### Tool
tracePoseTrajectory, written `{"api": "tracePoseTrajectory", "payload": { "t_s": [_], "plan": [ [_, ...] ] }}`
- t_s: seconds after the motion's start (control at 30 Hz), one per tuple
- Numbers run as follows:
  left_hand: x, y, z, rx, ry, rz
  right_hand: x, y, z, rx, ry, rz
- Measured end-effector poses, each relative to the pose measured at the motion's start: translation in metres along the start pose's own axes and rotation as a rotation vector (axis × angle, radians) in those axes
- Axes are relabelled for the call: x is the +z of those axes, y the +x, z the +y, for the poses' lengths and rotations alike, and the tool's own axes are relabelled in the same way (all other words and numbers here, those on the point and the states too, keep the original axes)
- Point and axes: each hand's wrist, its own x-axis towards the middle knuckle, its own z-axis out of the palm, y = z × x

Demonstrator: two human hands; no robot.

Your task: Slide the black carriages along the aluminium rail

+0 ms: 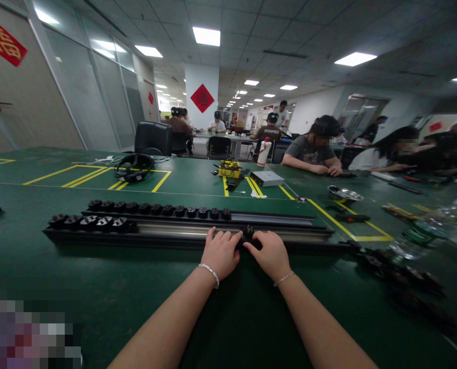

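Two long black rails lie side by side across the green table; the nearer rail (182,231) carries several small black blocks (90,222) at its left end, and the farther rail (274,217) has a row of them (159,209) along it. My left hand (221,252) and my right hand (269,252) rest together on the nearer rail near its middle. Their fingers curl over a small black block (249,233) that sits on the rail between them. Each wrist wears a thin bracelet.
Loose black parts (397,271) lie at the right, near a metal bowl (343,194) and clear bags (439,225). Farther back lie a headset (134,167), a yellow device (229,168) and a grey box (266,178). Other people sit working at the right and rear.
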Motion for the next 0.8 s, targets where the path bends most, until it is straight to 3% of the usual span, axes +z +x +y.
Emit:
{"api": "tracePoseTrajectory", "payload": {
  "t_s": [0.8],
  "plan": [
    [-0.0028,-0.0001,0.002,-0.006,0.018,-0.014,-0.0009,0.0008,0.0016,0.004,-0.014,0.009]
  ]
}}
